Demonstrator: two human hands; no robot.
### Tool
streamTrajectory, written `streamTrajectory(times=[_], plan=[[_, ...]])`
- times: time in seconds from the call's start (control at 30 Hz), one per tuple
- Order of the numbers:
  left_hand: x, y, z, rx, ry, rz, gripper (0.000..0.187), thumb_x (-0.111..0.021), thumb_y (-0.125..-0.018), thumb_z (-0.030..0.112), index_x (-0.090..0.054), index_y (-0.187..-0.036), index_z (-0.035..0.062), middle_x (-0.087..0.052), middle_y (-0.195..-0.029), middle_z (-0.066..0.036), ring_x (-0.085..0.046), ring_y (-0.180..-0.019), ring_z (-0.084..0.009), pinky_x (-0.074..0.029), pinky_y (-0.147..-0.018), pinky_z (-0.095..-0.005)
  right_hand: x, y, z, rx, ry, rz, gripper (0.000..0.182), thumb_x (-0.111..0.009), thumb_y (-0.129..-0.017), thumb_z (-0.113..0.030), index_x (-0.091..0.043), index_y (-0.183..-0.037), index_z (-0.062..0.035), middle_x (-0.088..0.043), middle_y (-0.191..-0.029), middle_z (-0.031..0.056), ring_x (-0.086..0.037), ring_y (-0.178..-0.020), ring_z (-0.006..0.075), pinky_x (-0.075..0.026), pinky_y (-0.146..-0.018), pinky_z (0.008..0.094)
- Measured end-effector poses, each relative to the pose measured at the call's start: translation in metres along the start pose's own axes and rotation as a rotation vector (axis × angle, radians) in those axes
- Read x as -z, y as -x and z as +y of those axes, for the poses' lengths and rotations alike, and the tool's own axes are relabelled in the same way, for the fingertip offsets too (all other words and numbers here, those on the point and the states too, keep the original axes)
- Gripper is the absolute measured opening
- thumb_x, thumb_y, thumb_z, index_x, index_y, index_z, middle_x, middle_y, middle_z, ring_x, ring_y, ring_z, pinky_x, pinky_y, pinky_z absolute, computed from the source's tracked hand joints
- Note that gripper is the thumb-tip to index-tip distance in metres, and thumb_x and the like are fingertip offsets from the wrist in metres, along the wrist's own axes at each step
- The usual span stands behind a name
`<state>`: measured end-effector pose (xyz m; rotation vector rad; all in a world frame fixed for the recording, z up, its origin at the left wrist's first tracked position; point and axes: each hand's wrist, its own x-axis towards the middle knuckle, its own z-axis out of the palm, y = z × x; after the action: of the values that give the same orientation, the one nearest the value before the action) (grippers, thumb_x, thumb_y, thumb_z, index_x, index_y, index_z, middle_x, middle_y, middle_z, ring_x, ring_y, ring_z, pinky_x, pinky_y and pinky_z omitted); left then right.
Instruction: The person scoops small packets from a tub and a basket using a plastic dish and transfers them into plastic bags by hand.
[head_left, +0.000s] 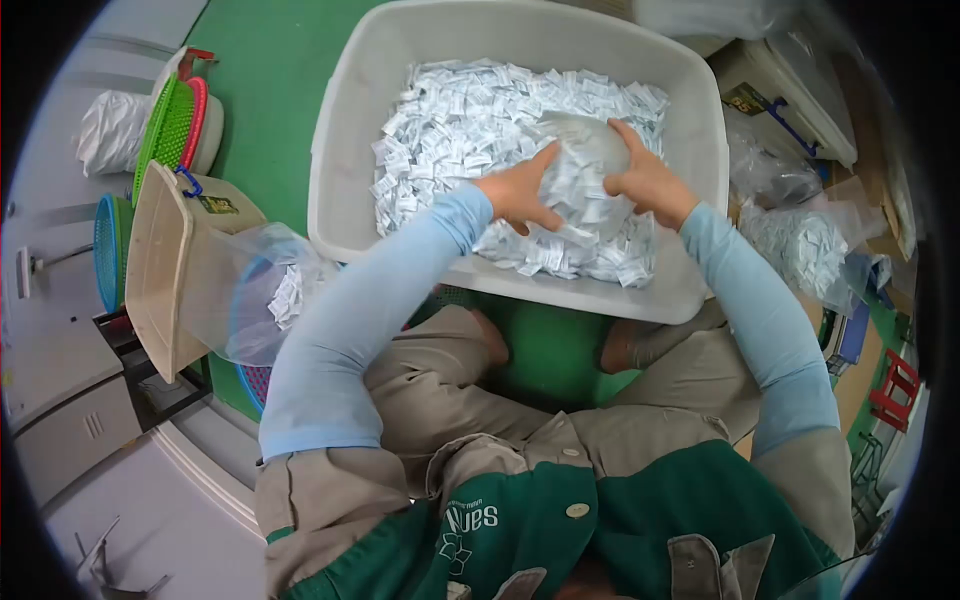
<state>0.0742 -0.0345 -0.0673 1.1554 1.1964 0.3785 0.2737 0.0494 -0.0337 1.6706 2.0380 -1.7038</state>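
Note:
A large white plastic tub (345,120) sits on the green floor in front of me, filled with several small white sachets (450,130). My left hand (518,192) and my right hand (645,182) both grip a clear plastic bag (585,175) stuffed with sachets, held over the pile in the tub. The left hand holds the bag's left side and the right hand its right side. Both arms wear light blue sleeves.
At left, a beige lidded bin (160,265) holds a clear bag with a few sachets (285,290). Green, red and blue baskets (175,125) stand behind it. Filled clear bags (800,245) and a box lie at right. My knees rest against the tub's near rim.

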Motion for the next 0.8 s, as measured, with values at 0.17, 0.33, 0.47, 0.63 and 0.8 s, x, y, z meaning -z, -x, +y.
streamTrajectory(times=[0.17,0.33,0.47,0.63,0.8], plan=[[0.107,-0.028,-0.060,-0.215,-0.719,0.542,0.062,-0.070,-0.071,0.025,-0.048,-0.129,0.0181,-0.037,-0.134,-0.020,-0.047,-0.115,-0.0347,-0.041,-0.096,-0.0442,0.006,-0.009,0.016,0.058,0.047,-0.041,0.087,-0.055,-0.063,-0.007,-0.022,-0.142,-0.0198,-0.046,-0.123,0.0149,-0.048,-0.101,0.0269,-0.043,-0.083,0.0371],[0.106,0.004,-0.126,0.489,-1.077,0.440,0.130,-0.077,-0.043,0.067,-0.011,-0.145,0.0234,-0.007,-0.147,-0.024,-0.010,-0.131,-0.0528,-0.023,-0.102,-0.0602,0.011,0.004,0.018,0.268,0.207,-0.109,0.087,-0.052,-0.063,-0.002,-0.017,-0.142,-0.0140,-0.044,-0.126,0.0206,-0.046,-0.111,0.0322,-0.036,-0.095,0.0317],[0.049,0.029,-0.095,0.501,-0.974,0.082,0.135,-0.079,-0.042,0.065,-0.003,-0.145,0.0229,-0.008,-0.146,-0.027,-0.019,-0.125,-0.0581,-0.027,-0.102,-0.0565,0.010,0.010,0.031,0.253,0.203,-0.207,0.085,-0.056,-0.062,-0.009,-0.020,-0.139,-0.0131,-0.047,-0.122,0.0214,-0.050,-0.106,0.0339,-0.039,-0.092,0.0322],[0.020,0.020,-0.079,0.369,-0.705,0.099,0.133,-0.082,-0.052,0.047,0.010,-0.144,0.0167,-0.024,-0.132,-0.038,-0.047,-0.110,-0.0510,-0.041,-0.094,-0.0444,-0.024,0.021,0.024,0.220,0.070,-0.022,0.088,-0.065,-0.062,-0.030,-0.023,-0.137,-0.0090,-0.052,-0.117,0.0244,-0.053,-0.104,0.0374,-0.041,-0.090,0.0363],[0.045,0.016,-0.097,0.390,-0.484,0.273,0.130,-0.083,-0.050,0.042,0.003,-0.145,0.0211,-0.027,-0.131,-0.037,-0.045,-0.114,-0.0490,-0.042,-0.094,-0.0463,-0.060,0.008,0.003,0.057,-0.226,-0.046,0.090,-0.067,-0.065,-0.028,-0.018,-0.140,-0.0134,-0.047,-0.119,0.0180,-0.055,-0.090,0.0268,-0.049,-0.057,0.0376]])
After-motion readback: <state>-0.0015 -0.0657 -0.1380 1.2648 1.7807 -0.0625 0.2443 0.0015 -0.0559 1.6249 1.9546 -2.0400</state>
